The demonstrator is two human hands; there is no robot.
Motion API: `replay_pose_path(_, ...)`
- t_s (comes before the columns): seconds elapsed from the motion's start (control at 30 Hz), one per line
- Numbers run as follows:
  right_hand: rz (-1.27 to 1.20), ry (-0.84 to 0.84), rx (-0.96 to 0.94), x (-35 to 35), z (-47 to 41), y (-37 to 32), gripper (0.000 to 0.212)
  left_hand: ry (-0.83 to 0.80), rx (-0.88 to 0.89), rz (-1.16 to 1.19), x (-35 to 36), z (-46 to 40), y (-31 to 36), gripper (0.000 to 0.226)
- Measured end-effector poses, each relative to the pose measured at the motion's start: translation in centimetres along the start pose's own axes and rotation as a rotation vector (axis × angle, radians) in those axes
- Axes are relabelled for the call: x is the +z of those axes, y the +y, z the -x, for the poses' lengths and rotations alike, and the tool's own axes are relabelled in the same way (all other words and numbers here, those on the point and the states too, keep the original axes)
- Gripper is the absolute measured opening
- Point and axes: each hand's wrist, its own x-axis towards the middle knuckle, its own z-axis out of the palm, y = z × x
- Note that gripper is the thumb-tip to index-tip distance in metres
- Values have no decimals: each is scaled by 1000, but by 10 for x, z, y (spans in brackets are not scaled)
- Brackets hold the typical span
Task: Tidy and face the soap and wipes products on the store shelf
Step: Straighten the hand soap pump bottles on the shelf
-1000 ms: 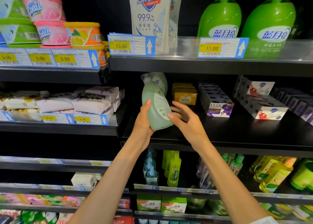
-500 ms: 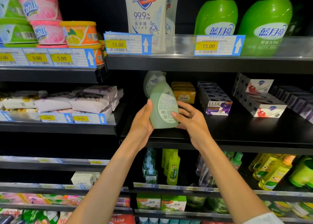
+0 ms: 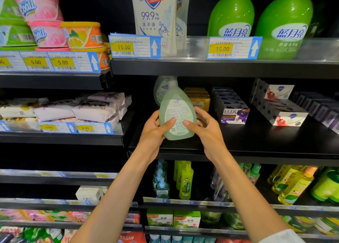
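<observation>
clearly both the left hand (image 3: 153, 130) and right hand (image 3: 206, 129) curl their fingers around the pale green translucent plastic soap bottle (image 3: 177, 112), upright at the black shelf's (image 3: 256, 141) front edge, at 9 o'clock of the purple lux soap boxes (image 3: 233, 112). it seems liquid-heavy, smooth, maybe slippery; the wide lower body is the best place to hold.

Black shelf (image 3: 256, 141) (soap boxes (image 3: 233, 112) atop)

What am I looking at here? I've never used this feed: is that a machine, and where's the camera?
No machine: these are a person's two bare arms, filmed by one wide-angle camera on their head, looking forward and down at store shelves. The left hand and right hand both grip a pale green bottle at the front of the black shelf, its back label toward the camera. A second similar bottle stands behind it. To its right lie yellow soap boxes, Lux boxes and white boxes. Wipes packs sit on the left.
</observation>
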Motion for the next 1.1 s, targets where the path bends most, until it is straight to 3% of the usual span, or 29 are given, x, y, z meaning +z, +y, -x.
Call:
replay_pose_path(0.2, -59, -113, 60, -1, 1, -2, 41, -17, 46, 15, -2, 2, -2, 53)
replay_pose_path(0.5, -53, 142, -69, 2, 4, 2, 55, 246, 136, -204, 13, -5, -13, 58)
replay_pose_path(0.6, 56, 171, -114, 5, 3, 4, 58, 191, 96, -138, 15, -4, -11, 53)
replay_pose_path(0.8, 117, 28, -130, 7, 7, 2, 58, 30, 79, -151, 12, -3, -5, 63)
replay_pose_path(0.97, 157, -119, -106, 6, 9, 4, 57, 64, 75, -105, 8, -6, -5, 86)
replay_pose_path(1.1, 98, -124, -107, 6, 8, 4, 48, 101, 42, -34, 5, -7, -6, 75)
